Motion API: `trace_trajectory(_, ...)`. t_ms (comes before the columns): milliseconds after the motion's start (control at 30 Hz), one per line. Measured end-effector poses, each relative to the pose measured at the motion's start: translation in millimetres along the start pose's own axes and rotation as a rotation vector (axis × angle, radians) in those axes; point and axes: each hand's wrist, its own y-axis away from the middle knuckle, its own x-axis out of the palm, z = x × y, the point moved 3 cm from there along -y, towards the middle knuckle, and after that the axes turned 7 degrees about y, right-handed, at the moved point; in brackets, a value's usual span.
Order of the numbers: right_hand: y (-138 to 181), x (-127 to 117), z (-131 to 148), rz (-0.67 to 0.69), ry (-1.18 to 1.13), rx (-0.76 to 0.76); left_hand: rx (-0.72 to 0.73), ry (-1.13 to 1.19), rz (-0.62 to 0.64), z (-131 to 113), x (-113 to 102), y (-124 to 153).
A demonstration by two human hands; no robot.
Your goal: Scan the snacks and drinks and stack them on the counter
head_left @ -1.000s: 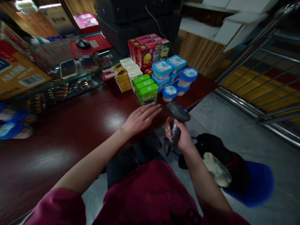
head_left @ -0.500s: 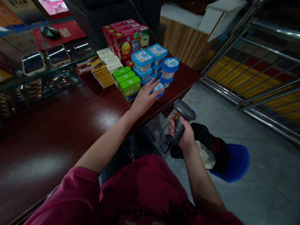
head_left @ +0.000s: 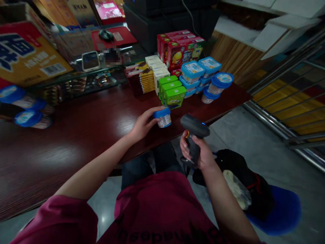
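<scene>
My left hand (head_left: 143,125) is closed round a small round tub (head_left: 164,118) with a blue lid, its barcode label facing the right side. In my right hand (head_left: 201,152) is a dark grey barcode scanner (head_left: 195,127), gripped by its handle with a blue light on top. The scanner head is a short way from the tub. Just behind the tub stand bright green boxes (head_left: 175,96). Stacked blue-lidded tubs (head_left: 193,69) sit at the right end of the dark red counter (head_left: 101,117).
Red boxes (head_left: 175,56), white packs (head_left: 159,73) and yellow-brown packets (head_left: 144,83) line the counter's back. More blue-lidded tubs (head_left: 29,118) and a big carton (head_left: 27,57) are at left. A metal rack (head_left: 291,135) and a blue stool (head_left: 281,210) with a black bag stand right.
My left hand has lifted a round tub from beside the stacks and brought it leftward, nearer the scanner. My view has turned left, showing the carton and the left tubs.
</scene>
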Motion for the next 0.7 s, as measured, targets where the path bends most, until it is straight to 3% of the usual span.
trace_trajectory(133, -37, 54, -12, 0.121, 0.094, 0.149, -0.008, -0.215, -0.112, -2, -59, 31)
trace_trajectory(233, -64, 93, -18, 0.173, 0.174, 0.197, -0.047, -0.304, -0.321, 3, -94, 44)
trace_trajectory(333, -86, 117, -24, 0.235, 0.205, 0.218, -0.144, -0.299, -0.537, 17, -119, 49)
trace_trajectory(500, -108, 120, -31, 0.238, 0.203, 0.201, -0.221, -0.26, -0.671, 33, -135, 50)
trace_trajectory(700, -118, 114, -36, 0.258, 0.173, 0.215, -0.274, -0.296, -0.624, 38, -131, 49)
